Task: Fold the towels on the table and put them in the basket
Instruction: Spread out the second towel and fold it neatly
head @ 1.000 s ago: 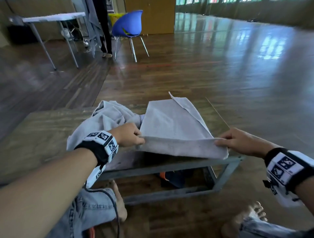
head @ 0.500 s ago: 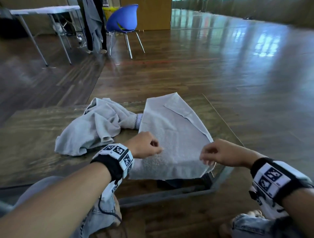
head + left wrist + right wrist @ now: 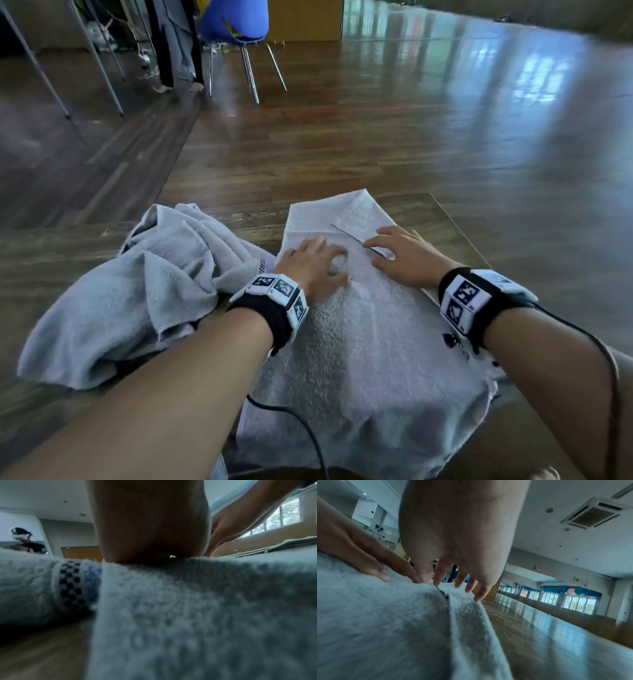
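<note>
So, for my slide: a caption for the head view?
Both hands press flat on the spread towel; crumpled towel beside.

Blue chair (image 3: pixel 234 24) standing on the glossy wooden floor (image 3: pixel 394 137). Left of the chair, a person's trouser legs (image 3: pixel 174 41) showing, and metal table legs (image 3: pixel 99 65) further left. Window reflections lying right of the chair.

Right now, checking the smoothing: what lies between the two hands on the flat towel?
Only bare towel separates left hand and right hand, seen in the head view.
</note>
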`<state>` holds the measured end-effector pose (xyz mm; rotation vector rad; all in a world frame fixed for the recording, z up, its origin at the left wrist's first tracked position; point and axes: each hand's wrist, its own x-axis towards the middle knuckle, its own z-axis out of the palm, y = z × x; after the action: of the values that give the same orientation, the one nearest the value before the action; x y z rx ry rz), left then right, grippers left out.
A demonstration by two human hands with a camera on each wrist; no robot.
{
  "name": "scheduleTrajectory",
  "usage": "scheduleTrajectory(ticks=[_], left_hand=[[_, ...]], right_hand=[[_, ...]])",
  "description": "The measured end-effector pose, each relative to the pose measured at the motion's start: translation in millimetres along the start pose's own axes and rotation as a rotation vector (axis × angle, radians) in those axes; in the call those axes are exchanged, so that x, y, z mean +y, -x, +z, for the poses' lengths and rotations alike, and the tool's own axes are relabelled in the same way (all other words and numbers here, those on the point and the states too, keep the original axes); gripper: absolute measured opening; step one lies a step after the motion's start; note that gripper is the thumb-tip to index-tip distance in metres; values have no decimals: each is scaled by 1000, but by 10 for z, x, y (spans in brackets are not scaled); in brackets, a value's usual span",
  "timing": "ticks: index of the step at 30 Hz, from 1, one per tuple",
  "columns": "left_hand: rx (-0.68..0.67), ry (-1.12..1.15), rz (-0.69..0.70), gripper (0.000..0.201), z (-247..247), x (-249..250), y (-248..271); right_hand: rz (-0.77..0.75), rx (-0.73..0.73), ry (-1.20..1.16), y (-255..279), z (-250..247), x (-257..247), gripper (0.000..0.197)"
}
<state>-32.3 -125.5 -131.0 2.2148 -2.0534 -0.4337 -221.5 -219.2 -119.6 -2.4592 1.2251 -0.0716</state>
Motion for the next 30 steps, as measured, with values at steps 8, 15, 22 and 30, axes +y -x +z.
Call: scheduleTrajectory(ticks=[8, 15, 22, 30], left_hand=[[-147, 12, -46, 67, 8, -52, -117], [-178, -7, -54, 67, 40, -52, -115], [-187, -20, -71, 66, 62, -43, -146], [-84, 20, 7, 57, -53, -25, -48]], right_hand=[[180, 61, 252, -210, -328, 137, 49], [461, 252, 104, -173, -619, 586, 31], [284, -57, 151, -271, -364, 637, 52], [390, 39, 192, 122, -334, 580, 38]])
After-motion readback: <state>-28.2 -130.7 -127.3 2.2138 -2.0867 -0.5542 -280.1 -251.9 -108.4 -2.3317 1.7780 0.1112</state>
